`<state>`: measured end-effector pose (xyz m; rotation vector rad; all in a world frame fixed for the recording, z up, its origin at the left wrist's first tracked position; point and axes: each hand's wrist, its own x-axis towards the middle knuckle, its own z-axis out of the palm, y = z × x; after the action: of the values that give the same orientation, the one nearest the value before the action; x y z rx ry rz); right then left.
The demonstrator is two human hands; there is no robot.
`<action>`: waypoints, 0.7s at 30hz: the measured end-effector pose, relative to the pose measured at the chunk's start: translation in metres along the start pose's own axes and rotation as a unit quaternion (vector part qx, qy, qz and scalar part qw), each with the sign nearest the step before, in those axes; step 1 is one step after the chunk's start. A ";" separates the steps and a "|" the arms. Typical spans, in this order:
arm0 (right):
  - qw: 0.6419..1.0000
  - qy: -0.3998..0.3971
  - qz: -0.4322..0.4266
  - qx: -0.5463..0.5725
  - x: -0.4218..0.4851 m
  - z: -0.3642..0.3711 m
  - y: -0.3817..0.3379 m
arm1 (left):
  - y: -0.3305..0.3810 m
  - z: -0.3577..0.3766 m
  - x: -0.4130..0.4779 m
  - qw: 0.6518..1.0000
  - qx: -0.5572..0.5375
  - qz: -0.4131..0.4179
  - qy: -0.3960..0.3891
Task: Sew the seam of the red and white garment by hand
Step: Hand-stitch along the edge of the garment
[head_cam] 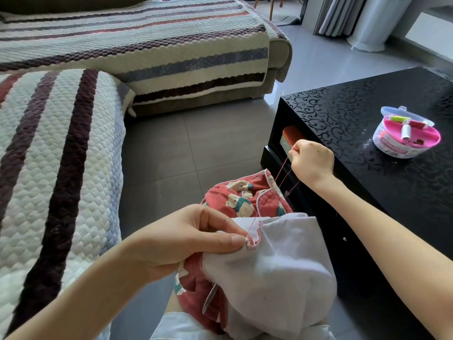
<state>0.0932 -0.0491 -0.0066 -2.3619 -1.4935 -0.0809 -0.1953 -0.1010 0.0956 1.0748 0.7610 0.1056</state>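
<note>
— So, what do the fingers grip?
— The left hand pinches the seam edge of the red, bear-printed garment with white lining between thumb and fingers. The right hand is curled, pinching the thin red thread that runs up from that seam.
— And the garment itself?
— It's bunched on the person's lap, white side up, between the striped quilted sofa cover and the glossy black patterned table.
— Anything on the table?
— A round clear-and-pink plastic sewing box holding thread spools, well apart from both hands.
</note>
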 end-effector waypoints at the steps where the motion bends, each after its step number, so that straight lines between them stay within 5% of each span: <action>1: 1.000 -0.004 0.005 -0.006 0.001 0.002 0.002 | 0.000 0.000 0.000 1.000 0.001 0.000 0.003; 12: 0.999 0.002 0.029 -0.026 0.001 0.007 0.007 | 0.001 0.000 0.001 1.000 -0.016 -0.006 0.002; 15: 0.994 -0.026 0.005 0.102 -0.010 -0.011 -0.005 | 0.000 -0.004 0.003 0.999 -0.037 -0.004 0.012; 18: 0.887 -0.173 -0.056 0.424 -0.045 -0.056 -0.037 | -0.001 -0.004 0.005 0.999 -0.041 0.000 0.012; 21: 0.763 -0.370 -0.143 0.511 -0.080 -0.090 -0.060 | -0.001 -0.003 0.007 0.999 -0.032 0.004 0.004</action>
<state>0.0163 -0.1234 0.0747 -1.2440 -1.5451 1.3695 -0.1921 -0.0966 0.0909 1.0166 0.7557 0.1392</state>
